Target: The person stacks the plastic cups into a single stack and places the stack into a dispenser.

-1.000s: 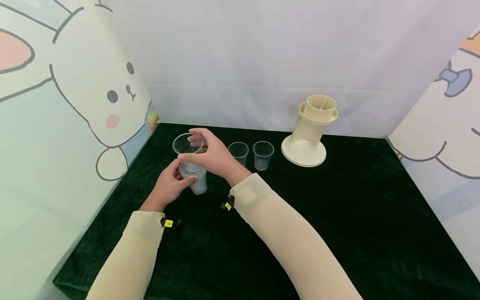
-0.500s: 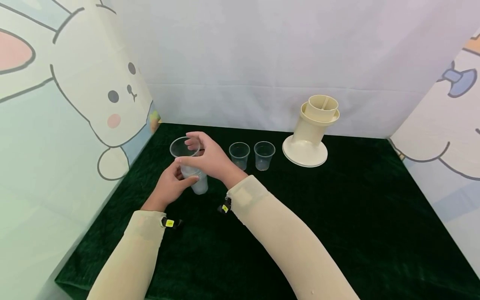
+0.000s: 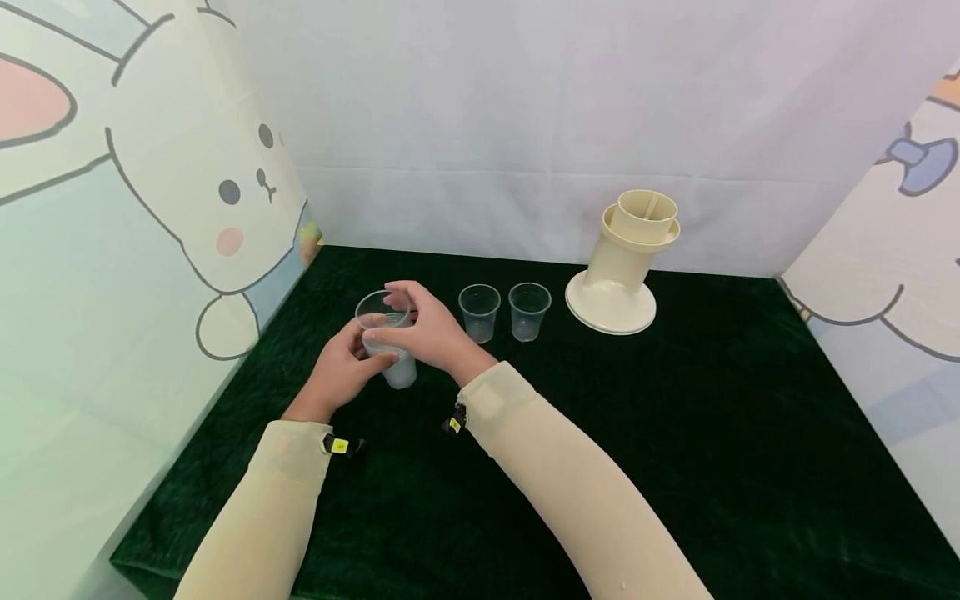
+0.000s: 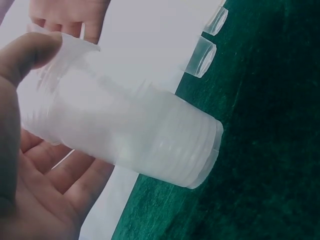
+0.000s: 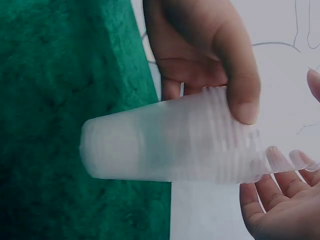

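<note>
A stack of clear plastic cups (image 3: 401, 372) stands upright in my left hand (image 3: 337, 371), whose thumb and fingers curl round its upper part. In the left wrist view the nested stack (image 4: 155, 130) lies across the frame, the thumb pressed near its rims. My right hand (image 3: 429, 329) holds a single plastic cup (image 3: 371, 310) by its side, with its lower part inside the top of the stack. In the right wrist view my right hand (image 5: 287, 207) shows at lower right, with the held cup's rim near its fingers.
Two clear cups stand apart on the dark green cloth, a left one (image 3: 479, 314) and a right one (image 3: 528, 312). Farther right is a cream cup dispenser-like stand (image 3: 617, 267) with a round base. A white curtain (image 3: 480, 125) hangs behind the table.
My right hand has moved down with its cup, after a slight shift left and back right, so the cup sits lower in the stack. My left hand stays nearly still.
</note>
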### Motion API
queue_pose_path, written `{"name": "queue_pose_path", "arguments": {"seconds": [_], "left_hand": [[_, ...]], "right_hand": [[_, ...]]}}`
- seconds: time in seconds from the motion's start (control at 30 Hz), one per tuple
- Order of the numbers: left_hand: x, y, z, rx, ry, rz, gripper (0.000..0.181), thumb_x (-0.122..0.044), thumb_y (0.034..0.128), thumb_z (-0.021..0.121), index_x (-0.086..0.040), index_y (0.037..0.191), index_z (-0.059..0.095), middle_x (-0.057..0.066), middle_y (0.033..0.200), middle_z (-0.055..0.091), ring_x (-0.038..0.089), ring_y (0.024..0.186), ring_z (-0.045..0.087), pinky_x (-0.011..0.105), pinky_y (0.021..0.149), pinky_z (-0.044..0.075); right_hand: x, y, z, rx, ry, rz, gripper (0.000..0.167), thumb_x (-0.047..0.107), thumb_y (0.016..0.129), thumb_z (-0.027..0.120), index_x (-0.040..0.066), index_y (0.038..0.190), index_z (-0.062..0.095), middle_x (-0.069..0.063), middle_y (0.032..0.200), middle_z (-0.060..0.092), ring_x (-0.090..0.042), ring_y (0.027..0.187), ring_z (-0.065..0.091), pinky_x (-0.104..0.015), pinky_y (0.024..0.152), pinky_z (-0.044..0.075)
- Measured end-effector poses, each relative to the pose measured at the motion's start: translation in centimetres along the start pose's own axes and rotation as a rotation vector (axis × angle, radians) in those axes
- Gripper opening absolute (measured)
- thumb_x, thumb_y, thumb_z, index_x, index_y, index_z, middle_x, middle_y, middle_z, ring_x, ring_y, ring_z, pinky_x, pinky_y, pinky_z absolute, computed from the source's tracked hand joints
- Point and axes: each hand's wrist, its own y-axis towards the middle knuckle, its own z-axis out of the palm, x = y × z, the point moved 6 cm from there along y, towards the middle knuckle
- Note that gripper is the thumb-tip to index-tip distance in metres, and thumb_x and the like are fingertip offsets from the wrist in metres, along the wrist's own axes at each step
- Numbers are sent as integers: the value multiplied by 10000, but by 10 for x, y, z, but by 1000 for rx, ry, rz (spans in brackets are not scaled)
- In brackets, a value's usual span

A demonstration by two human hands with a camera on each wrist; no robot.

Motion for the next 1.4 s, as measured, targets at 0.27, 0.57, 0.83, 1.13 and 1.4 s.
{"name": "queue_pose_path", "arguments": {"seconds": [0.27,0.57,0.83,1.13,1.4], "left_hand": [[-2,0,-1,4,-19,30,568,-333,977,734,-142,1455,491,91,1402,547,271,1276,562,527,1062,472],[-1,-1,0,-4,-10,21,681,-427,955,745,-160,1509,451,82,1443,526,267,1292,561,534,1065,467],[0,-1,0,-11,-9,28,665,-418,954,748,-150,1493,467,76,1419,541,260,1284,550,528,1089,444],[0,-1,0,-16,-12,38,659,-408,951,755,-156,1490,472,78,1415,545,268,1275,552,543,1079,448],[4,1,0,-14,1,3,709,-414,945,763,-137,1513,442,100,1438,526,288,1289,548,550,1090,436]], "right_hand": [[-20,1,4,37,-12,46,756,447,902,793,265,1541,432,72,1515,488,-154,1353,458,-435,1110,422],[-31,-3,3,37,-30,32,692,451,979,695,211,1565,416,17,1565,435,-158,1364,453,-446,1149,387],[-42,-3,7,29,-72,47,686,512,970,686,258,1555,432,77,1532,456,-117,1306,486,-384,1108,425],[-44,-5,5,38,-51,78,725,516,964,694,267,1579,401,74,1549,445,-142,1329,486,-406,1080,456],[-43,-12,-7,19,-51,78,698,457,982,698,215,1572,413,39,1492,503,-177,1354,475,-403,1103,434]]}}
